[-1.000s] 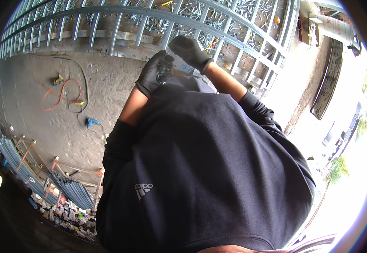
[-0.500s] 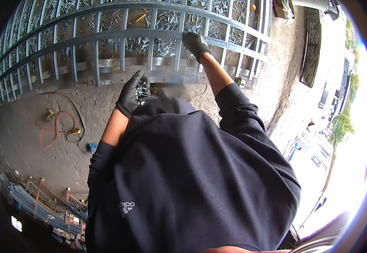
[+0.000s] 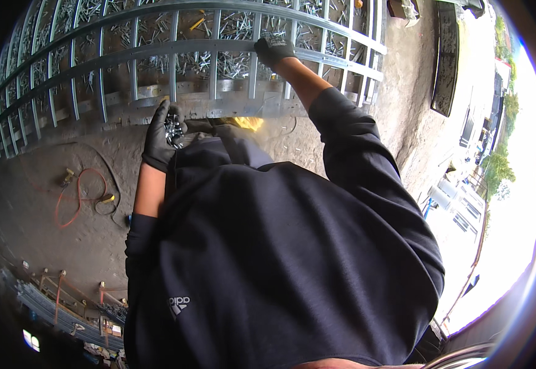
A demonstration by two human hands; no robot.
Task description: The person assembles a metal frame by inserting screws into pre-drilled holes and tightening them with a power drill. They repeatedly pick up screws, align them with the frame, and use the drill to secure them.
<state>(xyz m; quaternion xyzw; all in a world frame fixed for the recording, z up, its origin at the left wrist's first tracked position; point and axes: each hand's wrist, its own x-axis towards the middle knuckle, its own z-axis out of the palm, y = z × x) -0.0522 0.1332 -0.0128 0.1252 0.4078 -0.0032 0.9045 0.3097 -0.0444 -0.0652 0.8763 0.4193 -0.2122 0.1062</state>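
Note:
My left hand (image 3: 162,138), in a black glove, is cupped around a clump of short shiny metal screws (image 3: 173,130), off the near side of the metal frame. My right hand (image 3: 274,51), gloved the same way, lies on the second rail (image 3: 188,46) of the frame where an upright strip crosses it. Its fingers are curled together at the joint, and whatever sits between them is hidden. Under the frame's long rails and cross strips, many loose screws or bolts (image 3: 234,64) are scattered over a brown surface.
An orange hose or cord (image 3: 80,197) with yellow-ended tools is looped on the dirt floor at left. Something yellow (image 3: 247,123) lies below the work table's near edge (image 3: 206,111). A long dark trough (image 3: 445,58) stands at right. Metal lengths are stacked at lower left.
My left hand has moved left with its screws. My right hand stays at the same rail joint, while the whole view has shifted slightly. The yellow thing below the table edge now shows.

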